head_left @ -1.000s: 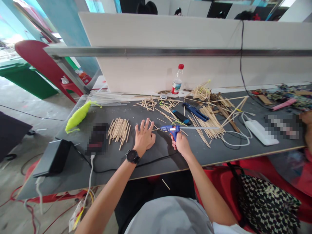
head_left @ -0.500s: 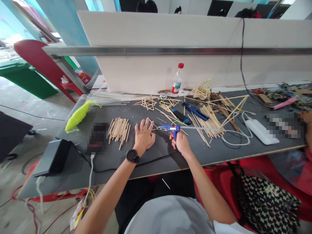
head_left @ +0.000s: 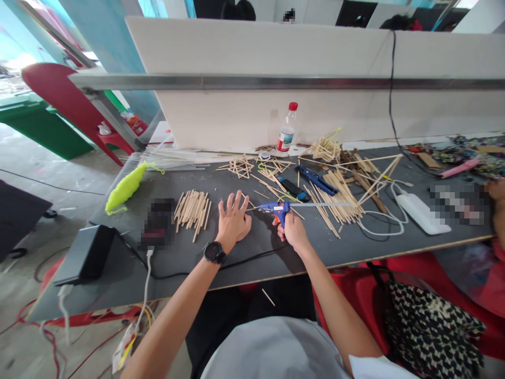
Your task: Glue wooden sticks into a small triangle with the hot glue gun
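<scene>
My right hand (head_left: 291,231) grips the handle of a blue glue gun (head_left: 275,208) whose nozzle points left, towards my left fingertips. A clear glue stick pokes out of its back to the right. My left hand (head_left: 232,221), with a black watch on the wrist, lies flat on the dark table (head_left: 252,252) with its fingers spread; a thin wooden stick seems to lie under the fingertips. A loose pile of short wooden sticks (head_left: 192,209) sits just left of that hand.
Farther back lie stick stars (head_left: 240,167), long sticks (head_left: 339,196), blue pliers (head_left: 315,180), a black cutter (head_left: 294,188) and a bottle (head_left: 286,129). A white power strip (head_left: 420,213) lies right, a yellow-green fuzzy thing (head_left: 126,187) and black box (head_left: 87,253) left. Another person's hand (head_left: 495,190) is at the right edge.
The glue gun in my right hand has shifted slightly left and up, towards my left fingertips. My left hand has stayed still.
</scene>
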Tool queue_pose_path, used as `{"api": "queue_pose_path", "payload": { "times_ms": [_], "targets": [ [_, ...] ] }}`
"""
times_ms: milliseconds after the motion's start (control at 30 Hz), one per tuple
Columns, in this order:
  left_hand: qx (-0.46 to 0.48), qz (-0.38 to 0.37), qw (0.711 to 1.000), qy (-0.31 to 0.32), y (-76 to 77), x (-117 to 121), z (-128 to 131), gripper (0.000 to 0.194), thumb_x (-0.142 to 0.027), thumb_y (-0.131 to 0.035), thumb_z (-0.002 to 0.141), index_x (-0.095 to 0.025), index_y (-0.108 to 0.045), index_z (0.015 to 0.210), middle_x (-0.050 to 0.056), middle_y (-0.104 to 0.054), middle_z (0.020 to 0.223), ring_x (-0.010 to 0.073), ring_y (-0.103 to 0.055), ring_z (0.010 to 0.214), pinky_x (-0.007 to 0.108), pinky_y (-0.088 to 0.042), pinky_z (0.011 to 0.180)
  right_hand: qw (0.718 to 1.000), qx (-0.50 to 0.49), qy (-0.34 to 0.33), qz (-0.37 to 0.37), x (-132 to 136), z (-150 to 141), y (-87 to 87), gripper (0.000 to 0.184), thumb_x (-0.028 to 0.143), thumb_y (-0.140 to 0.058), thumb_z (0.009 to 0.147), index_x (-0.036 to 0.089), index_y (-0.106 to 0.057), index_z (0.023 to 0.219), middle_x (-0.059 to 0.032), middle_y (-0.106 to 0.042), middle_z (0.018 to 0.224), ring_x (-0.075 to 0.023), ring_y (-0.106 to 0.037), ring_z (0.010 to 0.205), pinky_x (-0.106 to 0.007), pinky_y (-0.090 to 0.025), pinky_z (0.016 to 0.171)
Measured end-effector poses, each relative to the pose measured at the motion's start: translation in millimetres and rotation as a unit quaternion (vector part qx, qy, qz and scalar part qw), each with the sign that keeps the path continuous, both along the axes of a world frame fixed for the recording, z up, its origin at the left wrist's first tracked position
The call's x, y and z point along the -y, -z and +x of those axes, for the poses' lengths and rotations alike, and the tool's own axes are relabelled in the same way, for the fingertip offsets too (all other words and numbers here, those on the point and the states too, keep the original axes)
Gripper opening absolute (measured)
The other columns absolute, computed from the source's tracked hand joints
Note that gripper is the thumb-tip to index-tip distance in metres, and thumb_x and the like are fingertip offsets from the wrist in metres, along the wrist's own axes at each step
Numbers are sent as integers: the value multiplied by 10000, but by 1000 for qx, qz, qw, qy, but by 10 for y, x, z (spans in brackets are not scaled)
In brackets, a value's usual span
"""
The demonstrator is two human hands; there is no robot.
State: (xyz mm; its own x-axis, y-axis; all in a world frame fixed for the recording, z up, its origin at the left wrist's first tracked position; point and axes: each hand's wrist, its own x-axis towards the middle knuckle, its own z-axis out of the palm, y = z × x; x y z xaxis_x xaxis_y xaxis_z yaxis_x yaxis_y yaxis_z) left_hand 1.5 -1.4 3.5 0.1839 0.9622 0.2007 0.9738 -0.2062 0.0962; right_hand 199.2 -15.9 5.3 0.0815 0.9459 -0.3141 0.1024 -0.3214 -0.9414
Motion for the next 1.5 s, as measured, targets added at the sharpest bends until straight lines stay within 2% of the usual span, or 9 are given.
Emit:
{"api": "queue_pose_path", "payload": {
  "times_ms": [400, 900, 1267, 1500],
  "targets": [
    [1, 3, 1000, 3, 3, -1, 3, 640, -246, -397, 920, -212, -454, 1557, 98, -319, 1676, 337, -287, 1527, 627, -234, 1201, 1000, 30, 5, 0, -7, -15, -8, 591, 460, -234, 994, 179, -616, 640, 7, -457, 391, -123, -441, 327, -229, -346, 350],
    [12, -5, 1000, 1, -4, 0, 1, 645, -238, -410, 914, -219, -455, 1558, 93, -313, 1680, 342, -279, 1532, 628, -224, 1211, 999, -38, 26, 5, 43, 5, 0, 521, 460, -292, 959, 169, -630, 690, 25, -432, 412, -121, -430, 339, -225, -338, 334],
    [17, -7, 1000, 1, -19, 5, 6, 649, -242, -400, 912, -216, -454, 1558, 91, -311, 1681, 340, -277, 1534, 625, -218, 1214, 999, -7, 39, -10, 35, -14, -6, 547, 469, -274, 970, 172, -644, 697, 14, -466, 417, -126, -451, 340, -229, -352, 333],
    [14, -6, 1000, 2, -21, 4, 6, 644, -244, -392, 917, -214, -452, 1558, 95, -315, 1679, 335, -282, 1531, 620, -225, 1212, 1000, 7, 15, -6, 34, -5, -7, 573, 497, -268, 975, 168, -641, 689, 12, -463, 407, -124, -448, 331, -226, -345, 337]
  ]
}}
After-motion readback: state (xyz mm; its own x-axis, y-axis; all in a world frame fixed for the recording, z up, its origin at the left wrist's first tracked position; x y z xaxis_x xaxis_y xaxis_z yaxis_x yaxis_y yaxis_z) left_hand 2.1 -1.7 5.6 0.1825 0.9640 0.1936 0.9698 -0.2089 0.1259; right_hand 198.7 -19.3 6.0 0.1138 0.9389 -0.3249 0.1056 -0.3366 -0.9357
